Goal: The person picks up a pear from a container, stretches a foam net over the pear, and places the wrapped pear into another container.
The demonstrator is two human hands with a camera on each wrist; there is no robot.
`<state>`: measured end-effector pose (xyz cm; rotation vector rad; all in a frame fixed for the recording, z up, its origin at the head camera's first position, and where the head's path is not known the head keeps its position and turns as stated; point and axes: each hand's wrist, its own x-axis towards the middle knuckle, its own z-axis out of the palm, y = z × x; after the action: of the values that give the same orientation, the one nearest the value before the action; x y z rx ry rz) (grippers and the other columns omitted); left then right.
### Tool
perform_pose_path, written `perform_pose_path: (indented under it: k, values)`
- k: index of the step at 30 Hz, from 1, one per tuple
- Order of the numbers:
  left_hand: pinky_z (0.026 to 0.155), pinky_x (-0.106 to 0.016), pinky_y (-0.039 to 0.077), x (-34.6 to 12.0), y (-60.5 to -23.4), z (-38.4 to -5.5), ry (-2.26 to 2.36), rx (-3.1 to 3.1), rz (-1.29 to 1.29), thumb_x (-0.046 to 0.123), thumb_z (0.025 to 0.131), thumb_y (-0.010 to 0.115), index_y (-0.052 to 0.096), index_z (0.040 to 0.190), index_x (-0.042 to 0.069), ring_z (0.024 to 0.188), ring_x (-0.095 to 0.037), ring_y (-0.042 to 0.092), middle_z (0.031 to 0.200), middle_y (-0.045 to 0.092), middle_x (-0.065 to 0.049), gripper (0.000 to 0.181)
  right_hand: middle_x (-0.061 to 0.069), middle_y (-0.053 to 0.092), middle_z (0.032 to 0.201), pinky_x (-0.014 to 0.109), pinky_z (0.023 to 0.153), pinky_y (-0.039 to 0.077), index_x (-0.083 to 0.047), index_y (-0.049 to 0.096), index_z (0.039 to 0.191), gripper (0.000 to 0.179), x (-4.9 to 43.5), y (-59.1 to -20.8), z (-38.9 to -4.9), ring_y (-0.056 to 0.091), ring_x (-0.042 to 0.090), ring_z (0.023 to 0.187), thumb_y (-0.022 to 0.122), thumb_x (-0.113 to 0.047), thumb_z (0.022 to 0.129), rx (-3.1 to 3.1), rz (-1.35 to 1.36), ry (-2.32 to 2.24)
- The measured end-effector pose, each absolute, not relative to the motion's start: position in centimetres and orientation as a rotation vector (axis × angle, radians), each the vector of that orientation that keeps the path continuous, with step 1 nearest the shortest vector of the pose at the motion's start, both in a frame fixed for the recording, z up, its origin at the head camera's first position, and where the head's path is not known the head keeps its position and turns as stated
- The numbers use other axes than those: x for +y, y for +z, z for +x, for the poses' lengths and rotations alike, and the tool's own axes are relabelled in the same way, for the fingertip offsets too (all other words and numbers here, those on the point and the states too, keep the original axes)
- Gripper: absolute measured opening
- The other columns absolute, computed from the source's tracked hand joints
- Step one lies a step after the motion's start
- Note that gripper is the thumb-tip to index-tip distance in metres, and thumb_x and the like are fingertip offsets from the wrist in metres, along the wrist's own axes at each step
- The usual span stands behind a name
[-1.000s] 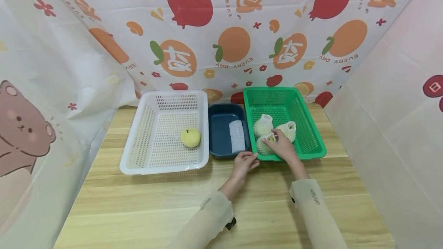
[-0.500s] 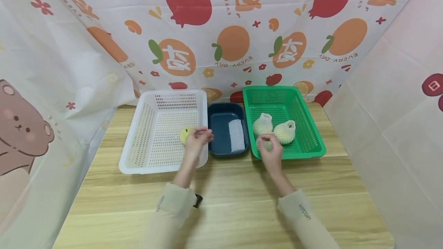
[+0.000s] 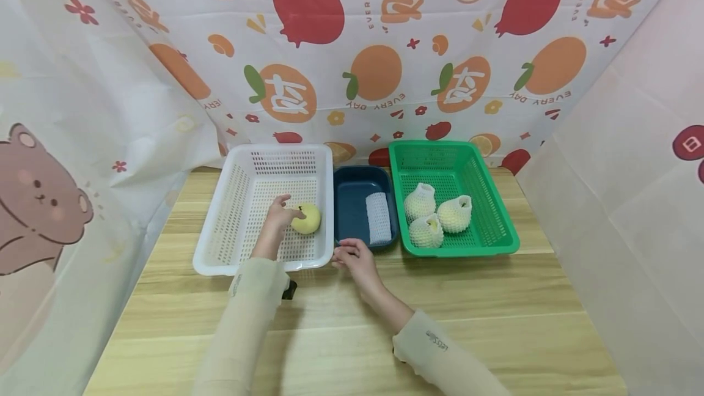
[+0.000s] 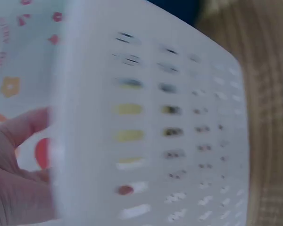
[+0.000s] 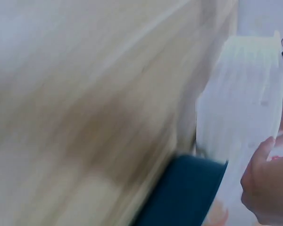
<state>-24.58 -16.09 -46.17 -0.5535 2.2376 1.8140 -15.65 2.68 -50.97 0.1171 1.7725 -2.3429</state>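
A round yellow fruit with a dark stem, much like a pear [image 3: 307, 219], lies in the white plastic basket [image 3: 211, 225]. My left hand [image 3: 277, 220] reaches into that basket from the left of the fruit, fingers spread and thumb over its near side; whether it touches cannot be told. Through the basket's slots the left wrist view shows yellow patches. My right hand [image 3: 357, 261] hovers by the front of the dark blue tray [image 3: 349, 200], close to the white basket's corner, fingers loosely bent around nothing visible. A white foam net sleeve [image 3: 378, 219] lies in the tray.
At the right stands a green basket [image 3: 497, 225] with three fruits in foam nets [image 3: 426, 232]. The three containers stand side by side on a wooden table [image 3: 495, 322], before a fruit-print cloth [image 3: 352, 121].
My right hand has left the netted fruit in the green basket and moved left to the blue tray. My left hand has gone from the green basket's corner into the white basket, beside the fruit.
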Motion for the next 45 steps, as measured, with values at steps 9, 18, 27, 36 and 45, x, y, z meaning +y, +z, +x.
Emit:
perform_pose_path:
  k: [9,18,27,36,45]
  values:
    - [0.105,-0.054,0.018,-16.3,-48.6,-25.4,1.587,2.224,-0.527,0.004,0.085,0.058,0.012,0.145,0.003,0.131,-0.043,0.015,0.146,0.011,-0.027,0.076,0.031,0.053,0.108,0.034,0.079,0.052,0.012,0.046,0.113,0.030,0.3,-51.9,-15.7,0.061,0.018,0.079,0.058,0.004,0.087,1.516,0.275,-2.391]
    - [0.101,-0.051,0.030,-15.7,-51.3,-26.0,1.643,2.196,-0.596,0.006,0.083,0.063,0.008,0.146,0.007,0.127,-0.040,0.025,0.144,0.019,-0.025,0.084,0.031,0.053,0.110,0.035,0.082,0.051,0.012,0.048,0.113,0.029,0.5,-51.4,-15.7,0.061,0.017,0.079,0.058,0.002,0.088,1.474,0.309,-2.377]
    - [0.098,-0.047,0.035,-15.1,-51.8,-25.9,1.753,2.179,-0.629,0.004,0.080,0.066,0.014,0.145,0.007,0.121,-0.038,0.035,0.137,0.030,-0.023,0.083,0.031,0.053,0.110,0.034,0.081,0.051,0.012,0.049,0.112,0.028,0.5,-51.6,-15.9,0.061,0.019,0.080,0.058,0.003,0.087,1.464,0.323,-2.389]
    - [0.092,-0.043,0.041,-15.1,-51.5,-25.7,1.826,2.146,-0.686,0.009,0.079,0.068,0.020,0.143,0.005,0.116,-0.034,0.039,0.134,0.034,-0.021,0.080,0.030,0.053,0.110,0.038,0.084,0.049,0.012,0.048,0.112,0.028,0.6,-51.7,-16.0,0.061,0.019,0.079,0.058,0.005,0.086,1.446,0.326,-2.404]
    - [0.097,-0.045,0.038,-15.1,-50.8,-25.7,1.998,2.070,-0.722,0.017,0.080,0.066,0.019,0.144,0.007,0.120,-0.034,0.036,0.137,0.032,-0.020,0.080,0.026,0.056,0.105,0.037,0.083,0.050,0.012,0.048,0.111,0.027,0.6,-51.7,-16.0,0.061,0.018,0.078,0.058,0.005,0.086,1.447,0.307,-2.414]
